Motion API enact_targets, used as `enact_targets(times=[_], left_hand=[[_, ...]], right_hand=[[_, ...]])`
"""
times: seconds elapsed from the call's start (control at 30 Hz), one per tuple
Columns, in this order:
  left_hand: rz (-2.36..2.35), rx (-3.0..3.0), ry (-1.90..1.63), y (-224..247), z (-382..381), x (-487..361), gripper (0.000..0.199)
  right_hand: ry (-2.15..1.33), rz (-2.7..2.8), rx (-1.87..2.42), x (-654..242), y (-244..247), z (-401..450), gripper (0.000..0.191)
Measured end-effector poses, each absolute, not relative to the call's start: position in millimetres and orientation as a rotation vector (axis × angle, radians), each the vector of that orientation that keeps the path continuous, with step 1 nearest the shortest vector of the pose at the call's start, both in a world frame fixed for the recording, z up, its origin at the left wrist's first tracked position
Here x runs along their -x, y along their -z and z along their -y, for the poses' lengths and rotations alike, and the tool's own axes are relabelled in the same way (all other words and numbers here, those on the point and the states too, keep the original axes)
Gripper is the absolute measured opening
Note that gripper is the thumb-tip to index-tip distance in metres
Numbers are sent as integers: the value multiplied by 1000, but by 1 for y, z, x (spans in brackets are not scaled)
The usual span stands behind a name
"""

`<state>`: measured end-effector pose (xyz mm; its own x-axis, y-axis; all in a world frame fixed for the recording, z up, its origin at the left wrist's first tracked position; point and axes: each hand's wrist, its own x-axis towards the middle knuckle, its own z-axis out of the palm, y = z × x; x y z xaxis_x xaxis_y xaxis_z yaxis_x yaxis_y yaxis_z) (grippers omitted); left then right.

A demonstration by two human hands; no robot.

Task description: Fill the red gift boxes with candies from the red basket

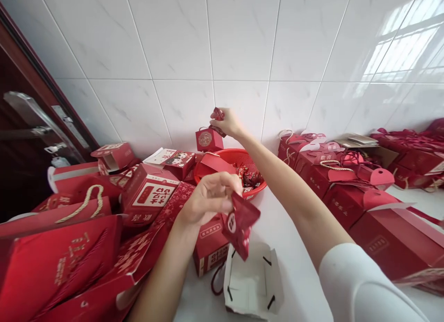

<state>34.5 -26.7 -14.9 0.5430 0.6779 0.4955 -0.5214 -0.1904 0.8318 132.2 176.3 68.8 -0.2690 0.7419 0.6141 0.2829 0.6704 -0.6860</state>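
My left hand [210, 199] pinches a red pyramid-shaped wrapped packet [242, 225] between thumb and fingers, above an open gift box [249, 285]. The box has a white inside and dark cord ends poking through its walls. Farther off, near the tiled wall, my right hand [227, 122] is closed on a small shiny red wrapped packet [218, 113]. Below it stands a small red box with a gold round emblem [205, 139]. Between my arms sits a red plastic basket [259, 191] holding several small wrapped pieces, partly hidden by my left hand.
Red gift boxes and bags [69, 262] are heaped on the left. A row of red boxes with rope handles [333, 197] lines the right side. A red printed box [211, 241] stands beside the open one. A door handle [38, 123] is at far left.
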Motion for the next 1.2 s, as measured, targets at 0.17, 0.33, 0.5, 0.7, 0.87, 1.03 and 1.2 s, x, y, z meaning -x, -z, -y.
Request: enact_targets(times=[0.17,0.33,0.5,0.7,0.87,1.03,1.2], left_hand=[[-227,-1270,-1261,12,11,-26,22],[-407,-1275,-1332,8,4,-17,23],[-615,-1335,-1380,5,8,-17,21],[-689,-1413,-1340,1,20,-24,22],[-671,-1457,-1301,-6,30,-29,22],[-612,-1558,-1242,-6,37,-29,21],[-484,-1956,-800,-8,52,-30,14]], right_hand=[[-950,1641,565,-191,-64,-126,17],[-1235,1985,425,-250,-61,-21,28],[-1263,2619,487,-249,-28,52,13],[-1101,2698,713,-235,3,71,12],[-1193,2567,708,-240,9,78,29],[-1261,2341,829,-253,15,80,32],[-894,2408,1191,-262,36,81,43]])
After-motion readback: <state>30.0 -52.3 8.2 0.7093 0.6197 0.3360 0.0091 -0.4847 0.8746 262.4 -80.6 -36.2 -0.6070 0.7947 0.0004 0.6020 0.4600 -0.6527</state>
